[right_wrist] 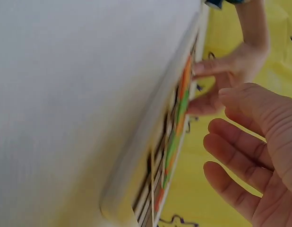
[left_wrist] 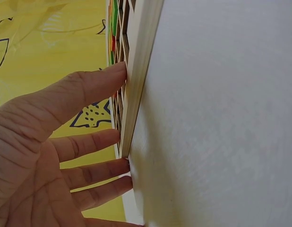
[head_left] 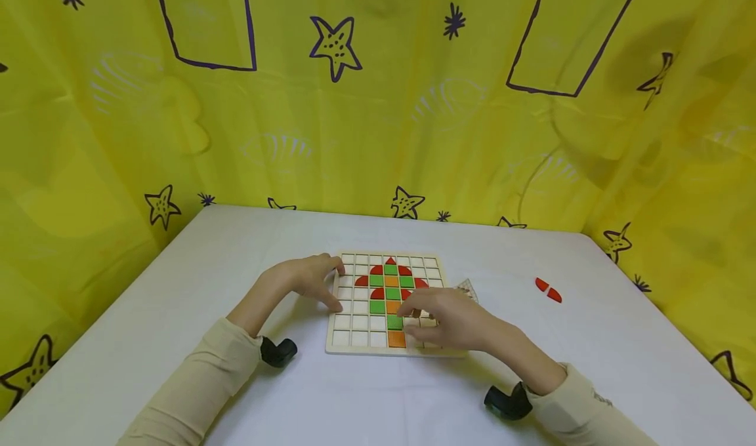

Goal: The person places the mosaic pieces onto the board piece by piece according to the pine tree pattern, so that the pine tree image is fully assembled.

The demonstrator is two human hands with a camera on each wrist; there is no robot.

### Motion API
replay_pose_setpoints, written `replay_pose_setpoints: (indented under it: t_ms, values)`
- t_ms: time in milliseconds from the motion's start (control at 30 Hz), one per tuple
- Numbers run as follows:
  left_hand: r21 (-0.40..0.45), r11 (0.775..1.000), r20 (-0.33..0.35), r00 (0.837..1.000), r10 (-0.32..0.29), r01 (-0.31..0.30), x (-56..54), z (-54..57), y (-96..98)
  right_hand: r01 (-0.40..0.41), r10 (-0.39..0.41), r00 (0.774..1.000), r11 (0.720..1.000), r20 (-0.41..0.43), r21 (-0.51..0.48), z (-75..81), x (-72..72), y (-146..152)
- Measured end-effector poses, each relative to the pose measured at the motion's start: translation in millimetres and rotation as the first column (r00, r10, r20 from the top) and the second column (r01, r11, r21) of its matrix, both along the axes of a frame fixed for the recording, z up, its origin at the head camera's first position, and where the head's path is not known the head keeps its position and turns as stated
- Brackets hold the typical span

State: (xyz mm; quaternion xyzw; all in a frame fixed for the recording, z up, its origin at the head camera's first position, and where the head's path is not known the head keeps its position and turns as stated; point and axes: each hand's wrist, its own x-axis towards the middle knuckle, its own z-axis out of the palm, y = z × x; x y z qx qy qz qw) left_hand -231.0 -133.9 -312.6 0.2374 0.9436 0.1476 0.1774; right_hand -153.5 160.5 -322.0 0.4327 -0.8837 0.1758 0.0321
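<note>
A wooden grid board (head_left: 360,350) lies on the table, with red, green and orange pieces set in a tree-like pattern. Along its left edge, my left hand (head_left: 304,279) rests with thumb and fingers spread; in the left wrist view, thumb (left_wrist: 96,82) and fingertips meet the wooden rim. My right hand (head_left: 451,318) hovers over the board's right part, fingers loosely bent, and covers several squares there. Nothing shows between those fingers (right_wrist: 236,184) in the right wrist view. An orange square (head_left: 397,339) sits in the bottom row, below a green square (head_left: 395,322).
Two red rounded pieces (head_left: 548,290) lie on the white table (head_left: 248,236) to the right of the board. A small patterned item (head_left: 468,289) pokes out beyond the right hand, partly hidden. Yellow curtain (head_left: 378,118) stands behind and at both sides.
</note>
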Motion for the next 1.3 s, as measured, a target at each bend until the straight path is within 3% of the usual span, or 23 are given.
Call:
replay_pose_setpoints:
  t_ms: [300, 533, 800, 1000, 1200, 1300]
  values:
    - [-0.009, 1.0, -0.008, 1.0, 0.006, -0.006, 0.0, 0.6, -3.3, 0.075, -0.1, 0.988, 0.976, -0.115, -0.202, 24.8, -12.0, 49]
    - [-0.009, 1.0, -0.01, 1.0, 0.001, -0.001, -1.6, -0.3, -4.8, 0.17, -0.223, 0.957, 0.949, -0.186, -0.265, 34.6, -29.7, 96]
    - [-0.004, 1.0, -0.006, 1.0, -0.009, 0.009, -1.1, -0.7, -2.5, 0.395, -0.425, 0.903, 0.88, -0.063, -0.265, 30.1, -38.0, 140]
    - [-0.001, 1.0, -0.004, 1.0, -0.02, 0.02, -0.9, -2.2, 0.3, 0.481, -0.487, 0.873, 0.842, 0.039, -0.245, 29.0, -37.9, 163]
    - [-0.007, 1.0, -0.003, 1.0, -0.018, 0.018, -3.0, -2.6, 1.5, 0.561, -0.561, 0.826, 0.805, 0.059, -0.195, 26.8, -37.7, 193]
    - [-0.01, 1.0, -0.002, 1.0, -0.017, 0.017, -3.0, -1.9, 2.1, 0.577, -0.576, 0.815, 0.795, 0.065, -0.19, 22.9, -38.2, 207]
